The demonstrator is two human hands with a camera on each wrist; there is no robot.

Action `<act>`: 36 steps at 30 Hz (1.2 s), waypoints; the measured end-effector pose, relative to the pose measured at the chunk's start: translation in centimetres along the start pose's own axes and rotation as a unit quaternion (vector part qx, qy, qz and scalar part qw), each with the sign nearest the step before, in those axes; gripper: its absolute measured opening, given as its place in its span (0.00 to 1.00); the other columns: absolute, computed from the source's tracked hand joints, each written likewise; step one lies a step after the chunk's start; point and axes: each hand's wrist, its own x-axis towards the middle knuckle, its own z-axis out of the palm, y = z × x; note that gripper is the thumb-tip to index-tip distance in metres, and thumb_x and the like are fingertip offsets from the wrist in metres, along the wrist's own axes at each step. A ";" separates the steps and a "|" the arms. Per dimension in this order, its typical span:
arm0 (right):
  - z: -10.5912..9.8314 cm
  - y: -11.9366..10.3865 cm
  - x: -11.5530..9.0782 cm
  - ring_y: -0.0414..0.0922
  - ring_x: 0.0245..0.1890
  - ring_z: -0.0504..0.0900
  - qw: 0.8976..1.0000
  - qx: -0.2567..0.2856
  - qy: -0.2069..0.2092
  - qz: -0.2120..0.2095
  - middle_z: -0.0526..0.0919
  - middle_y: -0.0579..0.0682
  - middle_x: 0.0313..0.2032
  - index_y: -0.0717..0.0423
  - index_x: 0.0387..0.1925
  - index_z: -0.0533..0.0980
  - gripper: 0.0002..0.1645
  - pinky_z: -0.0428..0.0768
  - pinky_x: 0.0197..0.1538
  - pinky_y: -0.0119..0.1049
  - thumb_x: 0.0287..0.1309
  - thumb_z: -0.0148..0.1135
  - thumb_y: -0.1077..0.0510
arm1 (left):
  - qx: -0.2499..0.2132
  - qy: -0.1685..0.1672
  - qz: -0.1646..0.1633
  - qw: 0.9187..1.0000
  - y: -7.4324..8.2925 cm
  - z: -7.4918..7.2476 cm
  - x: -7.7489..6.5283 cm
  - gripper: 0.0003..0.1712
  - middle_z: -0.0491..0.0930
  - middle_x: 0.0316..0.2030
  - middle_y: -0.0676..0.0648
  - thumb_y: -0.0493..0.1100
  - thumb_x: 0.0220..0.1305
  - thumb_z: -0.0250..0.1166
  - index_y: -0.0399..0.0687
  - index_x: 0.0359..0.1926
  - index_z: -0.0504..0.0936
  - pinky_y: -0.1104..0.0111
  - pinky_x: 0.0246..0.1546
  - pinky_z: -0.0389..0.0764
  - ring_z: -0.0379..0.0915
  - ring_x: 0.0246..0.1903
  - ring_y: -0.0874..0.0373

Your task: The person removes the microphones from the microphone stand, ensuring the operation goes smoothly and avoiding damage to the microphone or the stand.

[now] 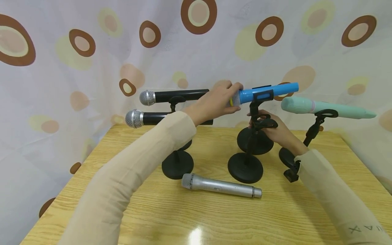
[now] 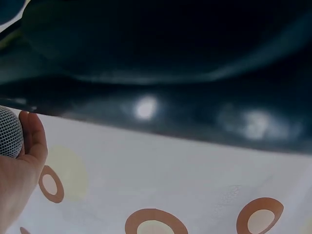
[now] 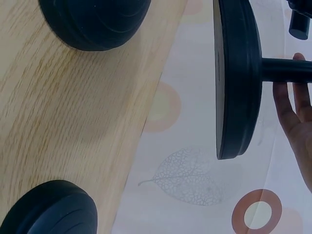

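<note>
My left hand (image 1: pixel 218 98) grips the mesh head of a blue microphone (image 1: pixel 278 90), whose body sits in a black stand's clip (image 1: pixel 264 96). Lower down, my right hand (image 1: pixel 275 128) holds that stand's pole (image 3: pixel 285 70), partly hidden behind another stand's bare clip (image 1: pixel 265 123). In the right wrist view the held stand's round base (image 3: pixel 239 87) hangs tilted on edge, with fingers (image 3: pixel 287 112) against the pole. The left wrist view shows my left hand (image 2: pixel 22 170) beside the grey mesh (image 2: pixel 9 131), under a large dark microphone body (image 2: pixel 156 97) close to the camera.
Two black microphones (image 1: pixel 180 95) lie on stands at left. A mint-green microphone (image 1: pixel 337 109) rests on a stand at right. A silver microphone (image 1: pixel 223 187) lies on the wooden table (image 1: pixel 171 217), before the front stand's base (image 1: pixel 245 167). Patterned cloth (image 1: pixel 171 61) hangs behind.
</note>
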 end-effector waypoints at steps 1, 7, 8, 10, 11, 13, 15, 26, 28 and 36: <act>0.0 0.0 0.0 0.39 0.40 0.81 1.000 0.006 -0.002 -0.003 0.79 0.53 0.37 0.70 0.57 0.63 0.22 0.73 0.45 0.24 0.68 0.43 0.59 | 0.001 0.001 0.002 1.000 0.0 0.0 -0.1 0.34 0.69 0.50 0.46 0.56 0.60 0.58 0.50 0.63 0.59 0.71 0.51 0.70 0.63 0.49 0.57; 0.1 0.1 -0.2 0.32 0.41 0.80 0.999 0.038 -0.005 -0.007 0.78 0.34 0.37 0.74 0.57 0.61 0.22 0.72 0.47 0.22 0.67 0.44 0.62 | -0.019 0.007 0.012 1.000 -0.2 -0.2 -0.5 0.33 0.69 0.48 0.46 0.55 0.60 0.59 0.50 0.63 0.61 0.73 0.47 0.72 0.64 0.47 0.58; 0.1 0.1 -0.2 0.32 0.41 0.80 0.999 0.040 -0.004 -0.007 0.79 0.35 0.37 0.75 0.57 0.61 0.22 0.72 0.48 0.22 0.67 0.44 0.62 | -0.022 0.009 0.014 1.000 -0.2 -0.2 -0.6 0.33 0.70 0.48 0.46 0.55 0.60 0.59 0.50 0.63 0.62 0.73 0.47 0.72 0.64 0.47 0.58; 0.2 0.1 -0.2 0.32 0.41 0.80 0.999 0.041 -0.003 -0.008 0.79 0.40 0.38 0.74 0.56 0.62 0.22 0.72 0.48 0.22 0.66 0.45 0.62 | -0.023 0.011 0.016 1.000 -0.3 -0.2 -0.6 0.33 0.70 0.48 0.46 0.55 0.60 0.59 0.50 0.63 0.62 0.72 0.46 0.73 0.64 0.46 0.58; 0.2 0.1 -0.2 0.33 0.41 0.80 0.999 0.040 -0.003 -0.010 0.79 0.44 0.38 0.74 0.56 0.62 0.22 0.72 0.48 0.22 0.66 0.45 0.62 | -0.024 0.013 0.017 0.999 -0.3 -0.2 -0.6 0.33 0.70 0.48 0.46 0.55 0.60 0.59 0.50 0.63 0.62 0.72 0.46 0.73 0.65 0.46 0.58; 0.2 0.2 -0.2 0.36 0.41 0.81 0.999 0.029 -0.001 -0.016 0.79 0.52 0.38 0.73 0.56 0.63 0.21 0.73 0.47 0.22 0.66 0.45 0.62 | -0.024 0.015 0.017 0.999 -0.3 -0.2 -0.7 0.33 0.70 0.48 0.46 0.55 0.60 0.59 0.50 0.63 0.62 0.72 0.45 0.73 0.65 0.46 0.58; 0.2 0.2 -0.1 0.38 0.41 0.81 1.000 0.019 0.001 -0.020 0.78 0.59 0.38 0.72 0.55 0.64 0.20 0.73 0.47 0.23 0.66 0.45 0.62 | -0.023 0.016 0.016 0.999 -0.3 -0.2 -0.8 0.33 0.70 0.49 0.46 0.55 0.60 0.59 0.51 0.64 0.62 0.72 0.45 0.74 0.65 0.47 0.58; 0.2 0.4 0.1 0.40 0.40 0.80 1.000 0.018 0.009 -0.019 0.77 0.58 0.38 0.71 0.54 0.65 0.20 0.71 0.48 0.24 0.67 0.44 0.61 | -0.002 0.022 0.026 0.999 -0.4 -0.6 -0.8 0.33 0.71 0.48 0.46 0.55 0.60 0.59 0.53 0.64 0.63 0.70 0.46 0.75 0.69 0.46 0.58; 0.2 0.4 0.1 0.40 0.40 0.80 0.999 0.026 0.008 -0.020 0.77 0.58 0.38 0.71 0.54 0.65 0.20 0.71 0.48 0.24 0.67 0.43 0.62 | 0.005 0.019 0.025 0.999 -0.4 -0.7 -0.7 0.33 0.71 0.48 0.46 0.56 0.60 0.59 0.54 0.64 0.63 0.70 0.46 0.76 0.70 0.45 0.58; 0.3 0.3 0.2 0.39 0.40 0.80 1.000 0.017 0.013 -0.018 0.77 0.56 0.38 0.72 0.54 0.65 0.19 0.69 0.50 0.22 0.67 0.44 0.62 | 0.014 0.015 0.020 1.000 -0.5 -1.0 -0.7 0.33 0.72 0.48 0.46 0.56 0.59 0.59 0.54 0.64 0.63 0.69 0.47 0.76 0.72 0.44 0.58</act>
